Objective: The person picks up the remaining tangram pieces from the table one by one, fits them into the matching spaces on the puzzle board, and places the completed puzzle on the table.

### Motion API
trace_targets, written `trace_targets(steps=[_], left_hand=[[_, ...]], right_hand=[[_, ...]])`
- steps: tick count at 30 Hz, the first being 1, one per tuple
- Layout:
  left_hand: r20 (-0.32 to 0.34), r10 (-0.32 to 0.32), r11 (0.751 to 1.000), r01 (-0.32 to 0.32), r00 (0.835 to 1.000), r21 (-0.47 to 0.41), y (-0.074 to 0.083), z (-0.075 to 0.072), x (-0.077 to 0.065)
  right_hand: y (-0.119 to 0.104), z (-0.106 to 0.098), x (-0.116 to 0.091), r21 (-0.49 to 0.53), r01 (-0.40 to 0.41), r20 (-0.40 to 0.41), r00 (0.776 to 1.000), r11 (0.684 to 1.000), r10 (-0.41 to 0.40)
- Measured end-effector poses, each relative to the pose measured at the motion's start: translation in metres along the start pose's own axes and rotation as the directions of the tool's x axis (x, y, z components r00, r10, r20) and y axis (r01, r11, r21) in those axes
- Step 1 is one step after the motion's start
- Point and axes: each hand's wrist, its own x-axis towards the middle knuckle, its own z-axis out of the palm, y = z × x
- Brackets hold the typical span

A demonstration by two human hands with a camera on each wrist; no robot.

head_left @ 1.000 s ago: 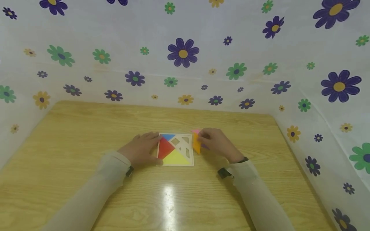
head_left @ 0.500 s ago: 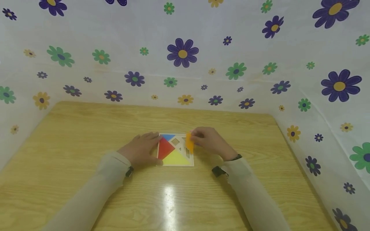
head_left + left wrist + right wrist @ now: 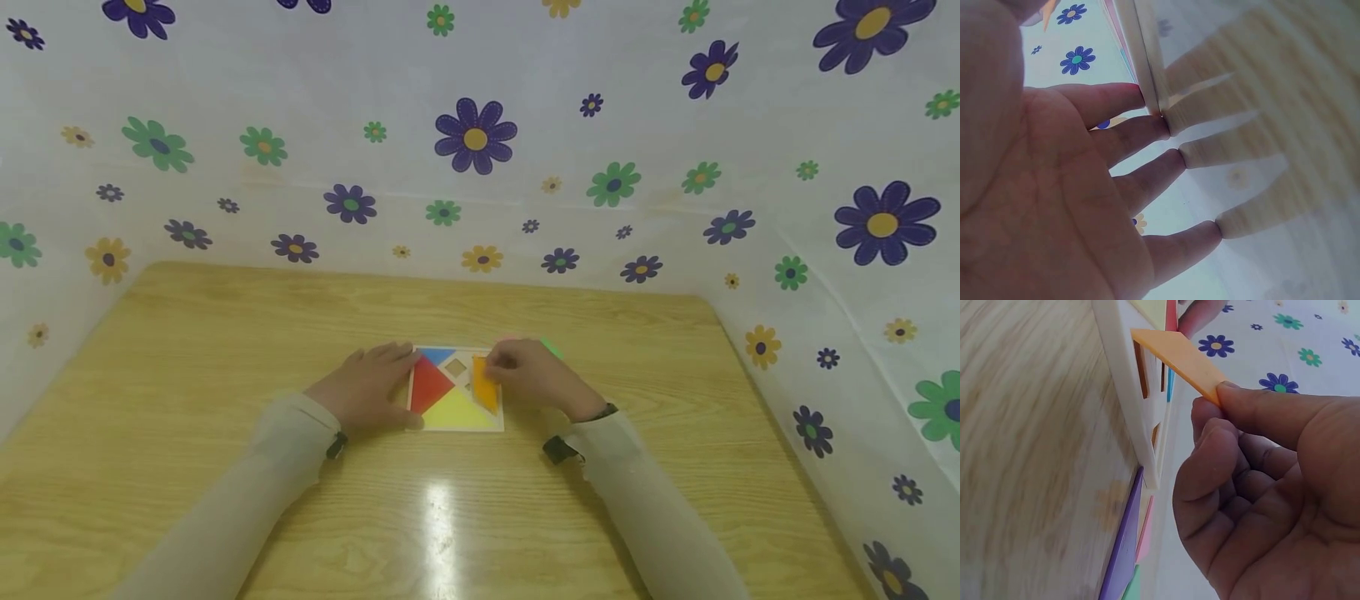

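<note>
A square tangram board (image 3: 500, 422) lies on the table with red (image 3: 430, 388), yellow (image 3: 457, 412) and blue (image 3: 435, 356) pieces in it and several bare recesses. My right hand (image 3: 538, 373) pinches an orange parallelogram piece (image 3: 484, 386) between thumb and forefinger, over the board's right side. In the right wrist view the orange piece (image 3: 1179, 356) tilts, its far end at the board's face. My left hand (image 3: 363, 387) rests at the board's left edge, fingers extended. In the left wrist view its fingertips (image 3: 1175, 159) touch the glossy tabletop beside the board.
Loose purple (image 3: 1124, 544), pink (image 3: 1145, 528) and green (image 3: 1132, 586) pieces lie on the table just right of the board, mostly hidden under my right hand in the head view. A flower-printed cloth (image 3: 300, 108) encloses the back and sides of the wooden table (image 3: 337, 517).
My right hand has carried the orange piece left, from beside the board to over its right-hand recesses. A green piece now shows behind that hand. My left hand has stayed still.
</note>
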Motion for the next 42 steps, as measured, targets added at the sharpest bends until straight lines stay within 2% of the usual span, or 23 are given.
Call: trace_targets(steps=[4, 20, 29, 42], left_hand=[[-0.002, 0.003, 1.0, -0.003, 1.0, -0.002, 0.0, -0.0001, 0.0001], [0.002, -0.007, 1.0, 0.007, 1.0, 0.004, 0.0036, -0.0017, -0.0005], [-0.01, -0.005, 1.0, 0.005, 1.0, 0.009, 0.0034, -0.001, -0.0021], [-0.022, 0.001, 1.0, -0.001, 1.0, 0.014, 0.0009, 0.0023, 0.0002]], right_hand=[[0.001, 0.0012, -0.0002, -0.023, 0.012, 0.024, 1.0, 1.0, -0.012], [-0.0002, 0.0034, -0.0013, -0.06, -0.101, 0.085, 0.991, 0.993, 0.106], [0.0024, 0.0049, -0.002, -0.137, -0.045, 0.086, 0.995, 0.989, 0.058], [-0.0002, 0.0052, -0.003, -0.148, -0.053, 0.078, 0.995, 0.988, 0.065]])
